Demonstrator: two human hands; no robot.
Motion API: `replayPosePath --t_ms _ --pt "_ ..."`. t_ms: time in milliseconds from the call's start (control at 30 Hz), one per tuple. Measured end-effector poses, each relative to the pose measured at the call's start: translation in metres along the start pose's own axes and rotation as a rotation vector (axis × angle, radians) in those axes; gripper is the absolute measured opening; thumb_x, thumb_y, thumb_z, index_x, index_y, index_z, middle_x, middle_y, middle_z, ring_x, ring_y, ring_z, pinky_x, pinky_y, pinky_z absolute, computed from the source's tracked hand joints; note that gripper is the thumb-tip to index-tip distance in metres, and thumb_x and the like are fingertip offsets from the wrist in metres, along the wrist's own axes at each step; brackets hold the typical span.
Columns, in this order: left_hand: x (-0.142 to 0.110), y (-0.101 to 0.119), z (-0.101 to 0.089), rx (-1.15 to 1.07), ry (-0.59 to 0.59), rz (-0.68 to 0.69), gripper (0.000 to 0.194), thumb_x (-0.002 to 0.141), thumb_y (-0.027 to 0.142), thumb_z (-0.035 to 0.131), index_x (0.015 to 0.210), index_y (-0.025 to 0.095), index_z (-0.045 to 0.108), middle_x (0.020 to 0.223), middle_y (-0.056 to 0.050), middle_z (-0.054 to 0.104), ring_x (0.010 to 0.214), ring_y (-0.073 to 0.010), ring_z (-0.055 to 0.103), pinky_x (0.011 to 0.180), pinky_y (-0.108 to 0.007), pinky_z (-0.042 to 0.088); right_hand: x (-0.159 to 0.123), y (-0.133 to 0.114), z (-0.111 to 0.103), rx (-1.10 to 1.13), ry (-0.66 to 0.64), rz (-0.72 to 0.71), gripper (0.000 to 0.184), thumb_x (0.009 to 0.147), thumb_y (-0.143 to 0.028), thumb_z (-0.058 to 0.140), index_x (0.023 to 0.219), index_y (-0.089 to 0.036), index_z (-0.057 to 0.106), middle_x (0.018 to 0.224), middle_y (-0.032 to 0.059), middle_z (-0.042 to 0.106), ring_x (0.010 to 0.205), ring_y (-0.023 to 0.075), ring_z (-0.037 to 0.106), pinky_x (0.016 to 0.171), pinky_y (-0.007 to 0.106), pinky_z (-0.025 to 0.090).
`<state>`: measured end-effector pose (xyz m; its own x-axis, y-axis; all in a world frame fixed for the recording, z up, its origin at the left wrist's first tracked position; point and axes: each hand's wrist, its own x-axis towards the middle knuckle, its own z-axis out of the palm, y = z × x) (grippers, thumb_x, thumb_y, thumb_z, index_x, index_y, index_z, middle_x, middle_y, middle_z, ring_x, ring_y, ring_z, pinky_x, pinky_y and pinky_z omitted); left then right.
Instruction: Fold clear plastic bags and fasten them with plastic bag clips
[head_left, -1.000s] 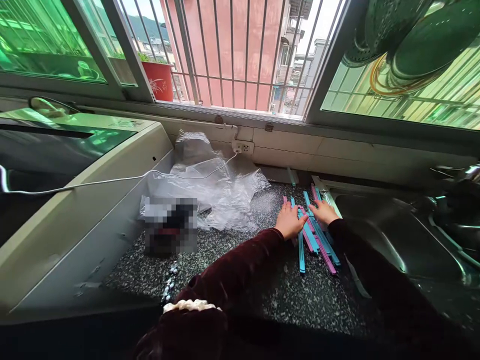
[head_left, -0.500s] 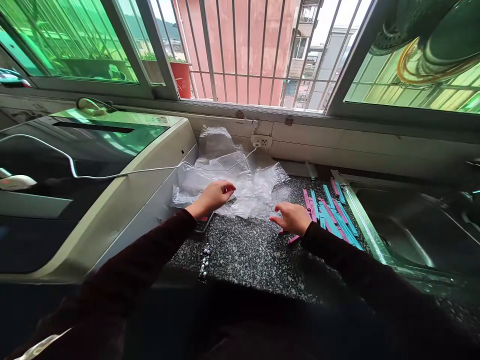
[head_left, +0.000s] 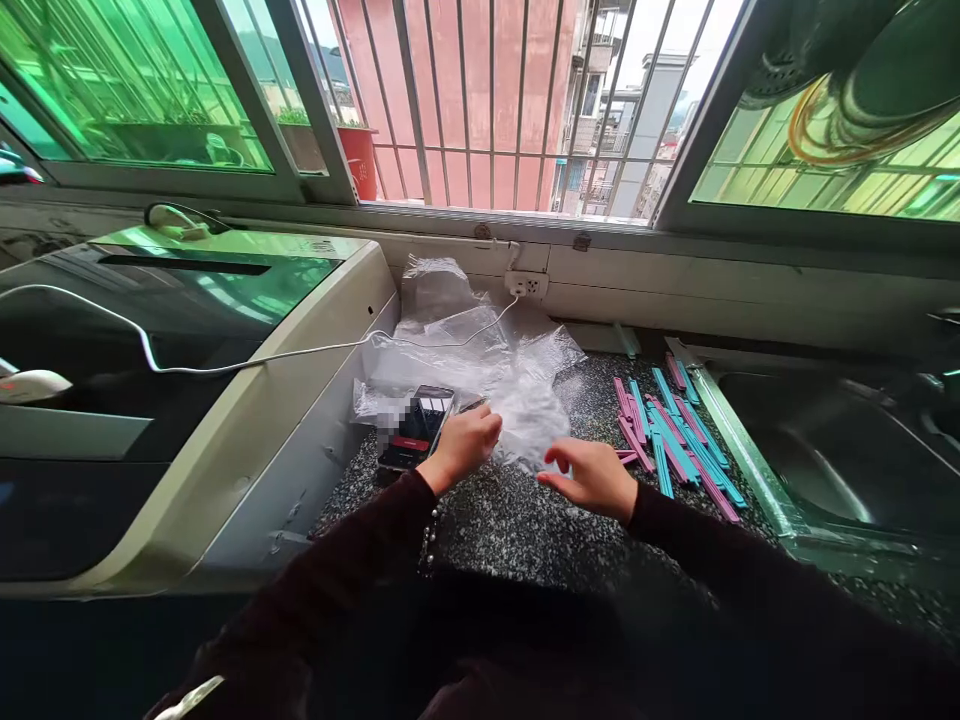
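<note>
My left hand [head_left: 469, 445] is closed in a pinch at the front edge of a crumpled pile of clear plastic bags [head_left: 472, 350], with a bag [head_left: 532, 415] at its fingertips. To the right, my right hand [head_left: 596, 480] is curved with thumb and fingers apart, close to the same bag's front edge, and holds nothing that I can see. Beside my left hand a phone [head_left: 424, 425] lies on the speckled counter, partly blurred out. A short string of pearly beads [head_left: 429, 540] lies by my left wrist.
Pink and blue flat strips [head_left: 675, 430] lie in a loose heap right of my right hand, beside a metal sink [head_left: 810, 440]. On the left stands a large white appliance [head_left: 300, 330]. A white cable [head_left: 322, 352] runs across it to a wall socket [head_left: 529, 285].
Both hands have moved nearer to me, the left also rightward, uncovering the phone. The front part of the plastic has shifted toward me between the hands.
</note>
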<state>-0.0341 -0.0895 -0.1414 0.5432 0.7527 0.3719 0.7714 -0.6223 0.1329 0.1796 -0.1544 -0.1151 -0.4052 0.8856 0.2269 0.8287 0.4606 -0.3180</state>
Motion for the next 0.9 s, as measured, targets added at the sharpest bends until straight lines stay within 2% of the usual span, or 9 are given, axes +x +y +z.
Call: replayPosePath --t_ms 167,233,333,400,467,567,700,767,900 --pt "-0.025 0.002 -0.014 -0.111 0.354 0.319 0.019 0.085 0.017 0.045 0.075 0.016 0.061 0.066 -0.002 0.060 0.057 -0.0101 0.054 0.053 -0.020 0.039 0.018 0.027 -0.020 0.359 0.068 0.177 0.029 0.081 -0.041 0.047 0.081 -0.016 0.062 0.064 0.0023 0.059 0.054 0.0115 0.047 0.052 0.024 0.035" --pt "-0.030 0.007 -0.022 -0.146 0.391 0.393 0.015 0.084 0.015 0.047 0.077 0.016 0.061 0.065 -0.001 0.060 0.057 -0.0094 0.053 0.053 -0.019 0.040 0.035 0.039 -0.020 0.485 -0.015 0.230 0.032 0.075 -0.043 0.053 0.087 -0.014 0.062 0.071 0.0024 0.058 0.054 0.0106 0.046 0.053 0.025 0.036" --pt "-0.032 0.015 -0.033 -0.178 0.397 0.443 0.011 0.082 0.014 0.050 0.079 0.016 0.061 0.066 -0.002 0.061 0.057 -0.0092 0.053 0.052 -0.019 0.041 0.053 0.045 -0.008 0.711 -0.220 0.210 0.046 0.063 -0.045 0.064 0.097 -0.014 0.061 0.074 0.0007 0.055 0.058 0.0098 0.046 0.056 0.024 0.037" --pt "-0.032 0.017 -0.038 -0.182 0.419 0.460 0.009 0.081 0.014 0.052 0.080 0.016 0.061 0.068 -0.002 0.061 0.058 -0.0093 0.054 0.053 -0.019 0.042 0.056 0.041 0.001 0.807 -0.285 0.188 0.045 0.058 -0.047 0.068 0.087 -0.013 0.063 0.066 -0.0017 0.052 0.057 0.0092 0.044 0.055 0.024 0.036" --pt "-0.032 0.014 -0.040 -0.190 0.436 0.458 0.008 0.080 0.014 0.053 0.081 0.017 0.060 0.077 -0.005 0.063 0.059 -0.0088 0.055 0.054 -0.020 0.045 0.053 0.037 0.006 0.837 -0.239 0.191 0.039 0.057 -0.049 0.067 0.072 -0.013 0.061 0.059 -0.0032 0.048 0.055 0.0086 0.040 0.053 0.024 0.033" --pt "-0.033 0.005 -0.040 -0.240 0.442 0.418 0.009 0.079 0.010 0.053 0.082 0.016 0.058 0.089 -0.008 0.063 0.065 -0.0092 0.058 0.059 -0.021 0.048 0.040 0.036 -0.001 0.813 -0.118 0.206 0.038 0.061 -0.051 0.065 0.064 -0.014 0.057 0.055 -0.0039 0.045 0.052 0.0079 0.037 0.052 0.024 0.031" --pt "-0.031 0.001 -0.039 -0.392 0.495 0.296 0.012 0.076 0.005 0.053 0.081 0.017 0.055 0.084 -0.006 0.060 0.076 -0.0124 0.059 0.064 -0.022 0.049 0.022 0.041 -0.026 0.808 -0.026 0.222 0.037 0.064 -0.051 0.065 0.067 -0.014 0.058 0.059 -0.0022 0.049 0.056 0.0098 0.043 0.055 0.025 0.036" --pt "-0.028 0.006 -0.039 -0.519 0.498 0.191 0.012 0.076 0.006 0.052 0.080 0.017 0.055 0.082 -0.004 0.058 0.071 -0.0106 0.057 0.060 -0.020 0.048 0.014 0.043 -0.041 0.793 0.014 0.218 0.036 0.066 -0.050 0.065 0.068 -0.014 0.059 0.063 -0.0004 0.053 0.060 0.0112 0.046 0.057 0.026 0.039" --pt "-0.021 0.017 -0.041 -0.781 0.390 -0.093 0.005 0.078 0.014 0.051 0.081 0.016 0.055 0.073 -0.001 0.053 0.061 -0.0084 0.051 0.055 -0.019 0.045 -0.001 0.041 -0.064 0.713 0.083 0.190 0.032 0.070 -0.047 0.063 0.070 -0.015 0.060 0.066 0.0011 0.054 0.061 0.0117 0.047 0.056 0.026 0.040"
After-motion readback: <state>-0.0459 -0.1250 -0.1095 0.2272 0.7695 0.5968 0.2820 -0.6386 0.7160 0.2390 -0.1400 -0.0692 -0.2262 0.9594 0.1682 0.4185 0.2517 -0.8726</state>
